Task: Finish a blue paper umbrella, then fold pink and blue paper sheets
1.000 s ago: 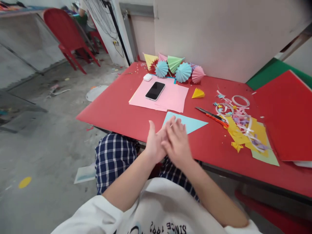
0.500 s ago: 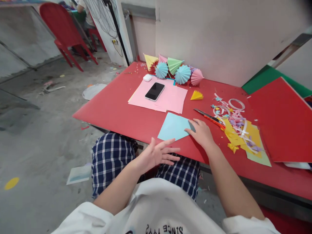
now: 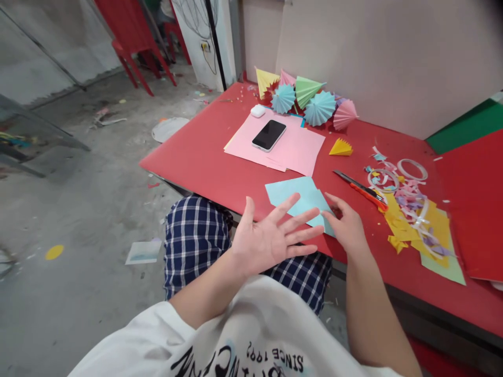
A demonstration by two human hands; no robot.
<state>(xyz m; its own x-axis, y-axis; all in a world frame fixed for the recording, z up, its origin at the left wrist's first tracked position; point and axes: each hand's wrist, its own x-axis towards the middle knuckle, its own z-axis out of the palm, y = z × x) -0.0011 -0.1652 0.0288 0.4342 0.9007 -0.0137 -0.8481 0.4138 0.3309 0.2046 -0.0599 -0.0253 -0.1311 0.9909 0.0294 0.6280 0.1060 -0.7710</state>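
Observation:
A light blue paper sheet lies at the near edge of the red table. My right hand is at the sheet's right corner, its fingers curled and pinching that edge. My left hand hovers just in front of the table edge, palm up, fingers spread wide and holding nothing, its fingertips over the sheet's near side.
Pink paper sheets carry a black phone; a white earbud case sits behind. Folded paper fans line the wall. An orange utility knife, tape rings and paper scraps lie right. Red chair stands far left.
My hands have come apart. The right hand moved onto the blue sheet and drew it toward the table edge; the left hand dropped back and opened palm up. The view shifted left.

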